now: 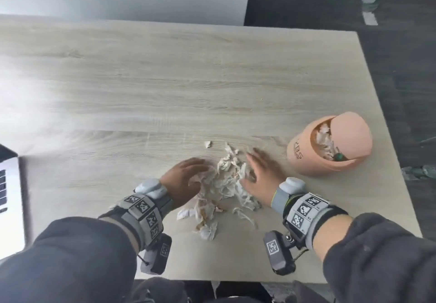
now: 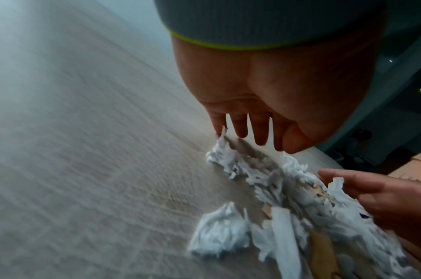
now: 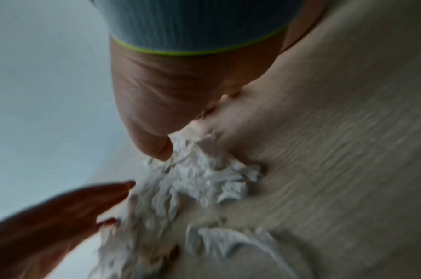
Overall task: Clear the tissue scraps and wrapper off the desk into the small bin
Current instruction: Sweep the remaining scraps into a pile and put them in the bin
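A pile of torn white tissue scraps (image 1: 226,182) lies near the desk's front edge, with tan wrapper bits (image 1: 204,210) mixed in. My left hand (image 1: 187,175) touches the pile's left side and my right hand (image 1: 260,169) its right side, both with straight fingers and holding nothing. In the left wrist view the left hand's fingertips (image 2: 240,130) touch the desk at the far end of the scraps (image 2: 271,186). In the right wrist view the right thumb (image 3: 156,145) rests against the scraps (image 3: 199,179). One lone scrap (image 1: 207,144) lies just beyond the pile. The small peach bin (image 1: 304,158) stands to the right, its swing lid (image 1: 351,135) tipped open over tissue inside.
A laptop (image 1: 8,198) sits at the left edge of the wooden desk (image 1: 141,90). The bin is close to the desk's right edge, with dark floor (image 1: 401,78) beyond. The right hand (image 2: 381,196) shows in the left wrist view, the left hand (image 3: 56,213) in the right wrist view.
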